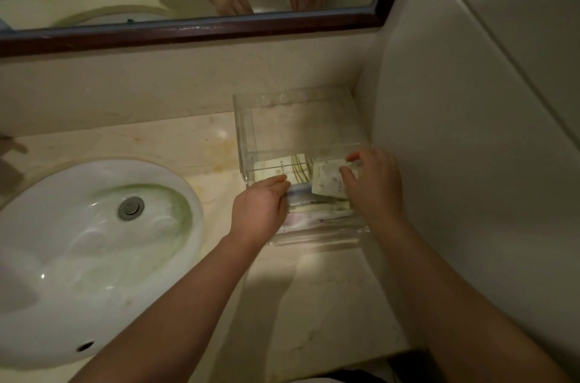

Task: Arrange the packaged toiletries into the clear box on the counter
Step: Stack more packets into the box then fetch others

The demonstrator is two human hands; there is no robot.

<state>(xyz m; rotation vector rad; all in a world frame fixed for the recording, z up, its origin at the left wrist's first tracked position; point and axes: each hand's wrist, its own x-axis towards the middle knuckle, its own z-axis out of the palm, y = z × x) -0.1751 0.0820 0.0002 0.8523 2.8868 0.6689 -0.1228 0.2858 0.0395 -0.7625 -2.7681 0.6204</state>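
Note:
A clear box (pixel 244 131) stands on the marble counter in the corner by the right wall. Several flat packaged toiletries lie in its near half. A pale packet with green stripes (pixel 282 167) lies flat at the left. My left hand (pixel 259 210) reaches over the box's near left side, its fingers straight and touching that packet. My right hand (pixel 375 185) pinches a small white sachet (pixel 326 178), which is tilted above the other packets. Further packets (pixel 314 210) lie stacked beneath, partly hidden by both hands.
A white oval sink (pixel 47 241) with a metal drain (pixel 131 207) fills the counter's left side. A dark-framed mirror (pixel 188 31) hangs above the backsplash. A tiled wall (pixel 455 131) closes off the right. Bare counter (pixel 314 304) lies in front of the box.

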